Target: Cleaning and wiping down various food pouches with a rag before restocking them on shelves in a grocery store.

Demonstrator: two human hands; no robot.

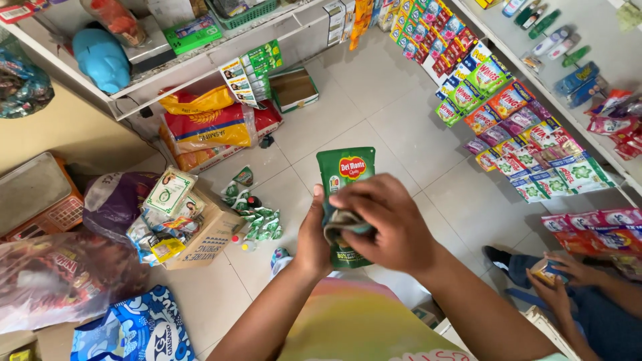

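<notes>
1. Pale grey tiled floor (401,127), running between the shelving on both sides.
2. White shelf unit (200,63) at upper left, carrying a blue piggy bank (100,59) and a green basket (244,13); strips of small leaflets hang from its edge.
3. White shelf (588,40) at upper right, with bottles lying on top and rows of coloured sachets (521,134) hanging down its front.
4. Yellow and red rice sacks (210,127), stacked on the floor under the left shelf.
5. Clear plastic bag of red packets (60,274) at lower left, next to a purple bag (117,197); a blue patterned bag (137,331) lies below them.
6. Cardboard box (207,237), heaped with small packets and tilted; green sachets (257,220) are scattered on the floor just beside it.
7. Weighing scale (37,194) with an orange body and grey pan, at the left edge.
8. A second person (575,294) at lower right, seated low, both of their hands around a small packet.
9. Green stand-up pouch (344,180), held upright at centre frame above the floor, between the wearer's two hands.
10. Left hand (313,244), closed on the pouch's left edge, thumb at the front.
11. Right hand (384,224), curled over the pouch's middle, fingers pressing a grey cloth (342,224) against its face.
</notes>
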